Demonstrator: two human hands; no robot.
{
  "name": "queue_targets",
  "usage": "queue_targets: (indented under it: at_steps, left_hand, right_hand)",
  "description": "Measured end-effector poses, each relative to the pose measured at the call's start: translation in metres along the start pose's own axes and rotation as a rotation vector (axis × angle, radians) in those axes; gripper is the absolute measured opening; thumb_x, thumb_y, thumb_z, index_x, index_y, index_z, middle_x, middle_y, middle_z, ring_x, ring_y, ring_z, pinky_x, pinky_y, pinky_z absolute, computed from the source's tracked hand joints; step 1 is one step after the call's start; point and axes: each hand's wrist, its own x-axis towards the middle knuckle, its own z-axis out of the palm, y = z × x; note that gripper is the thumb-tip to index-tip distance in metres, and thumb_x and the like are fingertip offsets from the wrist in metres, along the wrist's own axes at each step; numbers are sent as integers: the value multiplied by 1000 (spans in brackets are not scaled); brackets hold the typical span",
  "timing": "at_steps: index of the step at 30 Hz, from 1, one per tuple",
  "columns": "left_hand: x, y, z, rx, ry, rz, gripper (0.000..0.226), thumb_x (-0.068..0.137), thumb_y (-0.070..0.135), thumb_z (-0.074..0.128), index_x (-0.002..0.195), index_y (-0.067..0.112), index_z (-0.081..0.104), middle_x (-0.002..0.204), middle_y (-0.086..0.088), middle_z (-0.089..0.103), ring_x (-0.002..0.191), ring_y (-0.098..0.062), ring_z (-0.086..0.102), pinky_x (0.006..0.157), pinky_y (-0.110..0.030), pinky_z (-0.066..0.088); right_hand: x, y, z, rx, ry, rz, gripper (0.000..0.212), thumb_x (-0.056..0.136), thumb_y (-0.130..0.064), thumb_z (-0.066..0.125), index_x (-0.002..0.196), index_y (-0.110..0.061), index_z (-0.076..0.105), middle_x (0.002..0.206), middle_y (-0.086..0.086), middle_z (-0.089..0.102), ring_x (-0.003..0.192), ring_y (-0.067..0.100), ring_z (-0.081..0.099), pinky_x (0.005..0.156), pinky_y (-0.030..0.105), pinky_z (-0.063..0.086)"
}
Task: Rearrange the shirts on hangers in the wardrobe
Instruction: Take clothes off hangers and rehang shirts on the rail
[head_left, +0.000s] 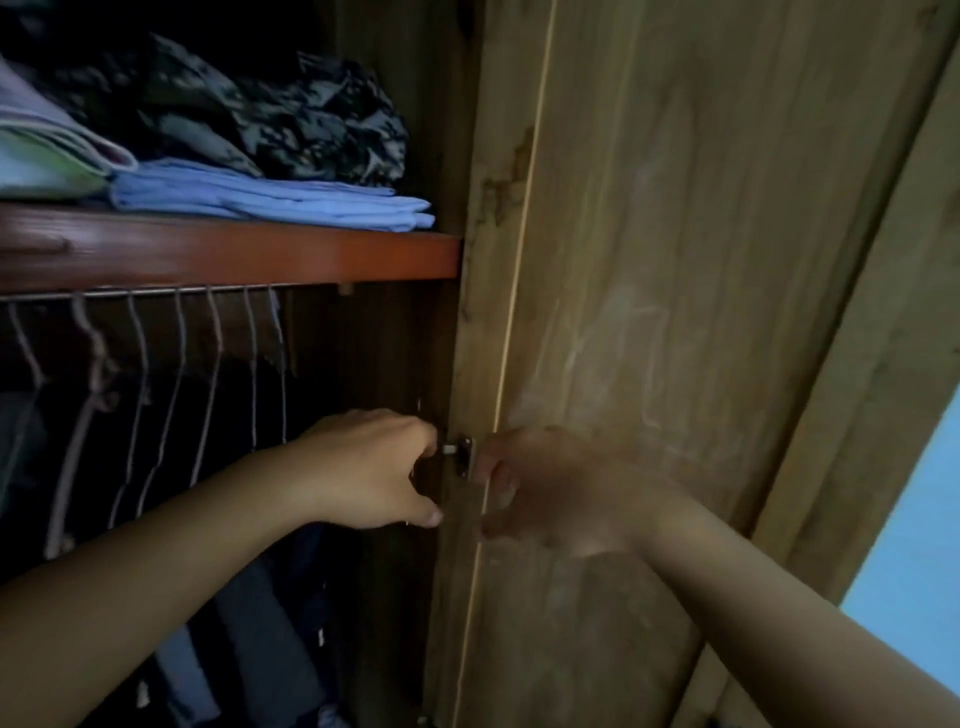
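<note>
- A wooden wardrobe door (649, 260) fills the right half of the view; on its left edge sits a small metal latch (464, 457), the landmark for everything here.
- The left hand (371, 467) is just left of the latch, inside the wardrobe opening. Its fingers curl toward the latch and its fingertips meet the small metal pin sticking out of the latch's left side; the thumb points at the door edge below the latch.
- The right hand (550, 488) is just right of the latch, against the door face. It is blurred. Its fingers are bent, with the tips on the door edge beside the latch plate; whether it grasps anything cannot be told.
- The hangers (208, 374), thin and pale, hang in a row left of the latch and a little above it, on a metal rail (156, 292). The nearest hanger is close to the left wrist, not touching it.
- The shirts (260, 623) on those hangers are dark and hard to make out; they hang below and left of the latch, under the left forearm, apart from both hands.
- A red-brown shelf (234, 254) runs above the rail, up and left of the latch.
- On the shelf lie folded blue cloth (270, 200), a dark patterned bundle (311, 124) behind it, and pale folded cloth (41, 156) at the far left.
- A strip of light blue wall (914, 519) shows far right of the latch, beyond the door.
</note>
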Motion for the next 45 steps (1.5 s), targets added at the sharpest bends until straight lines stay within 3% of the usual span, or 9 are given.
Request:
queue_targets:
  at_steps: [2, 4, 10, 16, 20, 25, 33, 41, 45]
  left_hand:
    - [-2, -31, 1, -1, -37, -69, 78, 83, 55, 69, 147, 26, 37, 123, 10, 50, 104, -8, 51, 77, -22, 46]
    - [-2, -62, 1, -22, -52, -127, 77, 84, 55, 68, 147, 23, 37, 133, 4, 49, 106, -9, 51, 81, -24, 47]
    - [9, -137, 8, -7, 133, -245, 33, 96, 36, 56, 121, 14, 56, 100, 2, 59, 87, -13, 59, 72, -32, 52]
    - [21, -189, 13, -72, 212, -365, 34, 95, 26, 57, 121, 3, 60, 123, -14, 61, 111, -28, 59, 95, -42, 50]
    - [27, -200, 20, -118, 298, -392, 32, 93, 28, 61, 113, 4, 64, 115, -15, 66, 104, -28, 63, 90, -43, 53]
    - [31, -203, 22, -101, 383, -376, 28, 91, 30, 63, 112, 13, 66, 108, -9, 69, 96, -23, 65, 83, -41, 56]
    - [32, -208, 19, -168, 453, -388, 35, 90, 31, 66, 122, 16, 64, 116, -8, 66, 108, -23, 62, 91, -33, 51]
    - [31, -207, 24, -251, 516, -372, 33, 90, 30, 68, 120, 14, 66, 116, -4, 65, 102, -17, 62, 77, -20, 38]
    - [30, -206, 20, -263, 529, -351, 35, 90, 28, 68, 121, 13, 65, 114, -4, 66, 99, -16, 62, 78, -20, 40]
  right_hand:
    - [23, -16, 4, 50, -31, -5, 42, 85, -42, 74, 122, -29, 60, 112, -8, 62, 107, 14, 59, 97, 33, 49]
    - [48, -31, 13, 132, -55, -10, 39, 86, -42, 72, 121, -27, 60, 108, -6, 64, 100, 13, 62, 92, 35, 54]
    - [132, -65, 50, 287, -3, -35, 14, 88, -43, 70, 92, -35, 59, 97, -6, 66, 89, 12, 63, 74, 28, 55]
    - [220, -90, 70, 333, 91, -61, 18, 89, -42, 65, 90, -25, 70, 88, -4, 67, 80, 11, 62, 64, 25, 47]
    - [267, -103, 81, 376, 151, -31, 27, 91, -43, 63, 97, -18, 72, 94, 5, 68, 86, 21, 65, 68, 26, 46]
    - [303, -118, 85, 560, 145, 78, 15, 88, -14, 69, 76, -7, 66, 78, 14, 72, 52, 15, 70, 48, 29, 58]
    - [319, -125, 81, 599, 279, 122, 34, 84, -11, 72, 113, 5, 64, 117, 23, 66, 105, 34, 68, 90, 40, 57]
    - [310, -116, 59, 735, 521, 170, 32, 92, -21, 59, 111, 5, 63, 121, 24, 63, 109, 40, 62, 90, 37, 54]
    - [307, -108, 45, 684, 535, 149, 26, 90, -15, 60, 107, 4, 66, 116, 22, 65, 104, 37, 64, 76, 25, 47]
